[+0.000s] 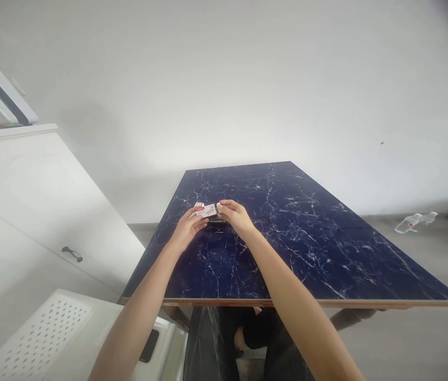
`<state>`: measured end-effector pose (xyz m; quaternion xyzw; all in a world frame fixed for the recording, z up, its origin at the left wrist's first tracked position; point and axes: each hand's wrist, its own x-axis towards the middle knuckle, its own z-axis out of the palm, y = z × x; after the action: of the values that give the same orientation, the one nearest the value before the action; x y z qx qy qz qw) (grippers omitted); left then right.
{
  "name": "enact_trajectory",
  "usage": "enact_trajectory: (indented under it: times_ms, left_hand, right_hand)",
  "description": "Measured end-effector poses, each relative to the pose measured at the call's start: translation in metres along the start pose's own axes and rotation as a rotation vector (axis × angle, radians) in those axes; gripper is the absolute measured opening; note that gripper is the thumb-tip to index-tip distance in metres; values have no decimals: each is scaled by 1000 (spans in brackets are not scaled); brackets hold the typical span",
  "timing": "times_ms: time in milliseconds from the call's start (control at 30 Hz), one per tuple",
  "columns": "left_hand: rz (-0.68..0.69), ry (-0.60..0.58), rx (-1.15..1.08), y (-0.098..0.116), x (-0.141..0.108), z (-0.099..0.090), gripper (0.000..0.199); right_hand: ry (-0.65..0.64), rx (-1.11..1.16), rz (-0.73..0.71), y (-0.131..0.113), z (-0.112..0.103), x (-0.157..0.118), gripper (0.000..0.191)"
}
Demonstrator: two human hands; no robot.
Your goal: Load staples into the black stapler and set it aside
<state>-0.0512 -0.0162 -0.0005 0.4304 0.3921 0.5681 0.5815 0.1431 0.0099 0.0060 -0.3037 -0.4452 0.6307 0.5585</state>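
Note:
A small white box with red markings point(208, 211) is held between both hands above the dark blue marbled table point(287, 238). My left hand point(187, 226) grips its left end, where a red and white flap stands up. The fingers of my right hand point(236, 216) are closed at its right end, around a small dark and white part whose kind is too small to tell. Just beneath the box, a flat black object point(218, 220) shows between the hands, partly hidden by them.
A white cabinet point(49, 211) with a dark handle stands left of the table. Below it is a white unit with a perforated top point(45, 333). Behind the table rises a pale wall point(227, 95). Clear plastic bottles point(408, 223) lie on the floor at right.

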Motion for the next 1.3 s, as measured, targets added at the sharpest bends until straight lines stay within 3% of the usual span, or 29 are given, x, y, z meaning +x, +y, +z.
enact_trajectory:
  times_ms: [533, 933, 1033, 1167, 1300]
  left_hand:
    - [-36, -220, 21, -1, -10, 7, 52]
    - [48, -186, 81, -5, -6, 10, 46]
    - [117, -25, 305, -2, -2, 4, 47]
    - [259, 444, 777, 7, 2, -15, 29]
    - [346, 540, 1286, 14, 2, -31, 31]
  right_hand:
    - [-224, 51, 80, -2, -5, -3, 35]
    - [-207, 37, 101, 1, 5, -6, 31]
    - [-26, -65, 38, 0, 1, -1, 30]
    - [283, -231, -44, -3, -12, 7, 25]
    - [380, -291, -43, -4, -23, 12, 25]
